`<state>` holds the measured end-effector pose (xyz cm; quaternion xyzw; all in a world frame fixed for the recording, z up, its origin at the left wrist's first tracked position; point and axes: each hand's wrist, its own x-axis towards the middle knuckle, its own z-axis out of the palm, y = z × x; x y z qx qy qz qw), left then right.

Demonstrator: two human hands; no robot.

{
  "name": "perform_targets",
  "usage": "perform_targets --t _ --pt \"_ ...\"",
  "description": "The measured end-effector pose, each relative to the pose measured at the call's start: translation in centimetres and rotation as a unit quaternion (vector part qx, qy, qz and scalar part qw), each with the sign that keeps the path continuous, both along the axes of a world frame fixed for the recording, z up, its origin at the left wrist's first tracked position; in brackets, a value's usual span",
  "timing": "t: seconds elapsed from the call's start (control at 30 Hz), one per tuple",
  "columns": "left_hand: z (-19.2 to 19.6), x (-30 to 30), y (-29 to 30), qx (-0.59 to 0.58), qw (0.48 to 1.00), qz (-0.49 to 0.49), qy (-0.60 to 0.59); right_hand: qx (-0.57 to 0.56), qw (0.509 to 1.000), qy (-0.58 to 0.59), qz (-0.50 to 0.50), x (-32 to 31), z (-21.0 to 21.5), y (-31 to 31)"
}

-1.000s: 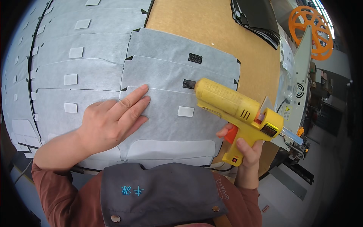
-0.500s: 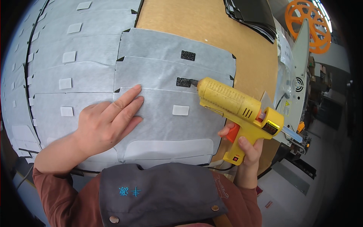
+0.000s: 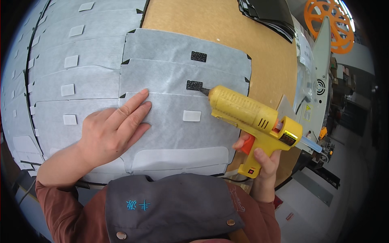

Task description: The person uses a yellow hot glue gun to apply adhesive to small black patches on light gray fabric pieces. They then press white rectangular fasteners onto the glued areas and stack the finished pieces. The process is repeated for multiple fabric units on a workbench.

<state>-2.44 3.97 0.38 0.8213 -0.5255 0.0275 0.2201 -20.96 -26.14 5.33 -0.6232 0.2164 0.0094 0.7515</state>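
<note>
My left hand (image 3: 111, 129) lies flat with fingers outstretched on layered pale grey sheets (image 3: 162, 131). My right hand (image 3: 266, 164) grips a yellow hot glue gun (image 3: 243, 107) by its handle, a finger at the orange trigger (image 3: 248, 144). The dark nozzle points left, at the lower right corner of a black textured rectangle (image 3: 194, 85) on the middle sheet; whether it touches cannot be made out. A similar black rectangle (image 3: 198, 56) sits on the sheet beyond. Nearer me, a white rectangle (image 3: 191, 116) is on the front sheet.
More grey sheets with white rectangles (image 3: 68, 90) overlap on the left. Beyond them is a brown tabletop (image 3: 182, 18), with a stack of black sheets (image 3: 267, 16) at the far right. A pale machine (image 3: 320, 77) and an orange reel (image 3: 330, 24) stand right of the table.
The glue gun's nozzle has shifted slightly toward me, along the right end of the black rectangle. My left hand stays in place on the sheets; the whole view has shifted a little.
</note>
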Motion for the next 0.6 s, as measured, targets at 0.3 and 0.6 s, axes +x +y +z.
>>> perform_targets --t 0.3,0.6 --pt "0.0 0.0 0.1 0.0 1.0 0.0 -0.003 -0.044 0.998 0.033 -0.02 1.7 0.5 1.1" --pt "0.0 0.0 0.1 -0.001 1.0 -0.001 -0.001 -0.03 0.999 0.03 -0.01 2.3 0.1 1.1"
